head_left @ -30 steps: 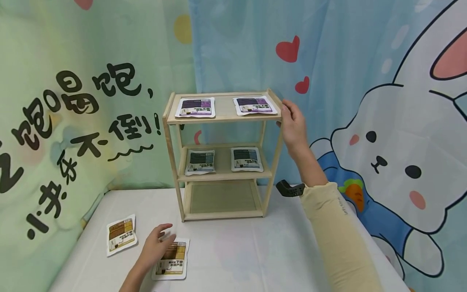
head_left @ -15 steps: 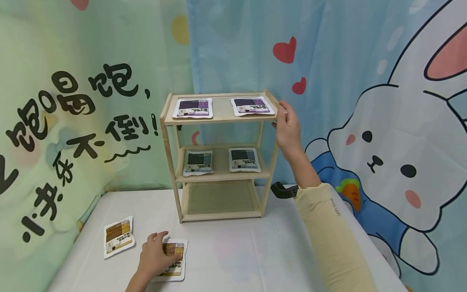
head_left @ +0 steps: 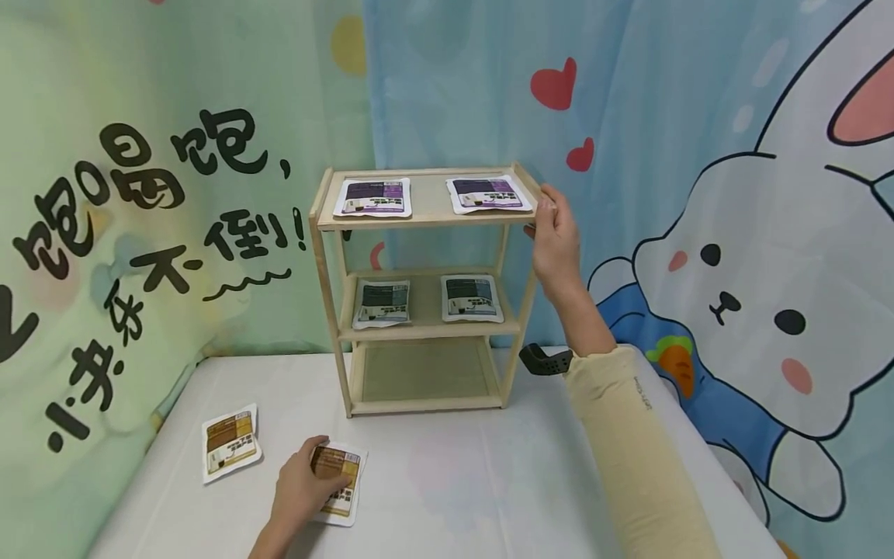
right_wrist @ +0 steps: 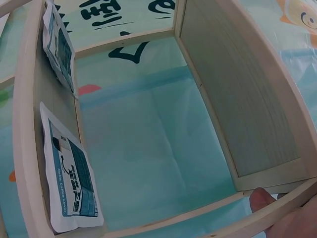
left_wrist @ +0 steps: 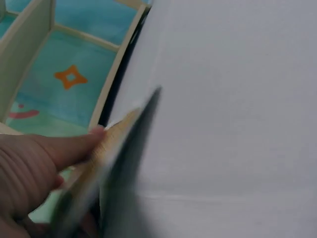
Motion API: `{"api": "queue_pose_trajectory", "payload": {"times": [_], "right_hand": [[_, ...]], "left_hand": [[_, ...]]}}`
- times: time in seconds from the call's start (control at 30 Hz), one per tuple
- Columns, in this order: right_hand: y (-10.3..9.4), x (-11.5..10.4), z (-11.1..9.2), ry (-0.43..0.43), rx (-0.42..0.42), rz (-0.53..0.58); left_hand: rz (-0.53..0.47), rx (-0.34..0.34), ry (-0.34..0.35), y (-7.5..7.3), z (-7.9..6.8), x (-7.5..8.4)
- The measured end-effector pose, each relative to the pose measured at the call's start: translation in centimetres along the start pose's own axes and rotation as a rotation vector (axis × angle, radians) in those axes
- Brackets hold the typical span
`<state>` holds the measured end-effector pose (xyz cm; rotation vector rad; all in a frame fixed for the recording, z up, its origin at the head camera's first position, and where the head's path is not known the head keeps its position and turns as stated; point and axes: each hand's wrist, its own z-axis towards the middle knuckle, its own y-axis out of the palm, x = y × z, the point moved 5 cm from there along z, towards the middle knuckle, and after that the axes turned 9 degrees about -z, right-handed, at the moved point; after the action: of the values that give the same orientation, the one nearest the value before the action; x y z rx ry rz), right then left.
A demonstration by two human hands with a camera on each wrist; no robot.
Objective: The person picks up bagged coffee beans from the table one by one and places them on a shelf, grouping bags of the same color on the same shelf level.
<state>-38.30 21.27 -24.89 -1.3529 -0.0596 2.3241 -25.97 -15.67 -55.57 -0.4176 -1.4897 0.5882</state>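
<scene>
My left hand (head_left: 300, 487) pinches a brown-and-yellow coffee packet (head_left: 346, 466) at the table's front. In the left wrist view the packet (left_wrist: 110, 148) stands tilted on edge, thumb on its printed face; the other fingers are mostly hidden behind it. A second brown-and-yellow packet (head_left: 230, 442) lies flat to the left. Up at the right, my right hand (head_left: 559, 248) grips the top right edge of a three-tier wooden shelf (head_left: 426, 373). Only part of that hand (right_wrist: 294, 218) shows in the right wrist view, at the frame's rail.
Two purple packets (head_left: 373, 198) lie on the shelf's top tier. Two blue-green packets (head_left: 472, 299) lie on the middle tier. The shelf stands at the back of the white-covered table (head_left: 447, 481), before printed curtains (head_left: 454, 93).
My left hand has closed on the front packet, whose top has swung slightly to the right as it tilts. My right hand stays at the shelf's edge.
</scene>
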Motion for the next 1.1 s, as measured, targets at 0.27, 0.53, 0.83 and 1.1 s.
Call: {"api": "queue_pose_trajectory", "payload": {"times": [0.27,0.53,0.83,1.1], "right_hand": [[0.1,0.0,0.0,-0.007,0.012,0.001],[0.1,0.0,0.0,-0.010,0.007,-0.012],[0.1,0.0,-0.2,-0.011,0.004,-0.001],[0.0,-0.1,-0.1,-0.014,0.005,0.012]], "left_hand": [[-0.179,-0.009,0.025,0.9,0.2,-0.4],[-0.318,0.017,0.033,1.2,0.2,-0.3],[-0.433,0.031,0.052,2.2,1.0,0.7],[-0.491,0.022,0.075,3.2,2.5,2.6]]}}
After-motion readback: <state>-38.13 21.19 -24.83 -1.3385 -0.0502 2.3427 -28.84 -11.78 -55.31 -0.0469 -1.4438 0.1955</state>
